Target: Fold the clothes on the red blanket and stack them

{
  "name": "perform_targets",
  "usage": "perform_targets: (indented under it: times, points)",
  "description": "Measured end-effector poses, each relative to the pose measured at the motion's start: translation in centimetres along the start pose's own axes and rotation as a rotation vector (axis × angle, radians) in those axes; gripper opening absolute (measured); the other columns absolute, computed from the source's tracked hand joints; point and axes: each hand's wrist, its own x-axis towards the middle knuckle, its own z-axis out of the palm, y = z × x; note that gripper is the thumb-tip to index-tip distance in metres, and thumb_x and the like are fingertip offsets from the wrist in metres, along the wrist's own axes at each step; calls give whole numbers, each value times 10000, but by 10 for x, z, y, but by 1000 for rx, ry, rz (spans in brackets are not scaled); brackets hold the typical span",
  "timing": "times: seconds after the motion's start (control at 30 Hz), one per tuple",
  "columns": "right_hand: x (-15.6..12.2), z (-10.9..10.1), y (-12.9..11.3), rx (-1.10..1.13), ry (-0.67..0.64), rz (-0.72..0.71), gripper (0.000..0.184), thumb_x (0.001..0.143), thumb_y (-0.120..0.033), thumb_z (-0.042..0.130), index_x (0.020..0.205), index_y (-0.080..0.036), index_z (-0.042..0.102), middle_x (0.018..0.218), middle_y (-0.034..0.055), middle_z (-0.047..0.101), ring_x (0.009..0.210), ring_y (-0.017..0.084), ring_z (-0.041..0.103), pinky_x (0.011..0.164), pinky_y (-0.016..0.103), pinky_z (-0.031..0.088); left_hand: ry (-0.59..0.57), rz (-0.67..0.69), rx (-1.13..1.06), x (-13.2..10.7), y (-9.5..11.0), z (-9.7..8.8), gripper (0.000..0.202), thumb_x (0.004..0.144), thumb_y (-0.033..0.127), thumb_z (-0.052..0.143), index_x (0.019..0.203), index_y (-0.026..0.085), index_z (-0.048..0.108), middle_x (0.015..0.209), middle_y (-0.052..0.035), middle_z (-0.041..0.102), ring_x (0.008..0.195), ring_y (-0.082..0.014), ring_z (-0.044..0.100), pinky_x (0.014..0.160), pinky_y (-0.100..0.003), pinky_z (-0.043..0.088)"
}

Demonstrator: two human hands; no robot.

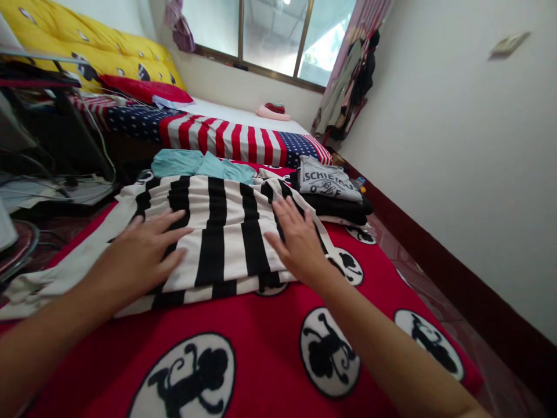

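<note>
A black-and-white striped garment [213, 232] lies spread across a red blanket [261, 337] printed with dark figures in white circles. Over its left part is my left hand [148, 247], fingers spread, palm down. My right hand [298, 235] rests flat near the garment's right side, fingers apart. Neither hand grips the cloth. A plain whitish part of the garment, perhaps a sleeve, stretches toward the lower left. The undersides of both hands are hidden.
Behind the garment lies light-blue cloth [195, 165]. A stack of folded clothes with a grey printed shirt [328, 179] on top sits at the right. Farther back is a bed with a flag-patterned cover [226, 138]. A white wall [470, 151] runs along the right.
</note>
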Motion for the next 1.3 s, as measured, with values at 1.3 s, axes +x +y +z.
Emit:
perform_targets:
  times: [1.3]
  points:
    - [-167,-59,106,-36,-191,-293,660,804,45,378,1290,-335,614,1294,-57,635,1233,185,577,1004,362,527,-540,44,326,-112,-11,-85,879,541,19,393,1248,514,558,1400,174,512,1306,-182,509,1036,-415,430]
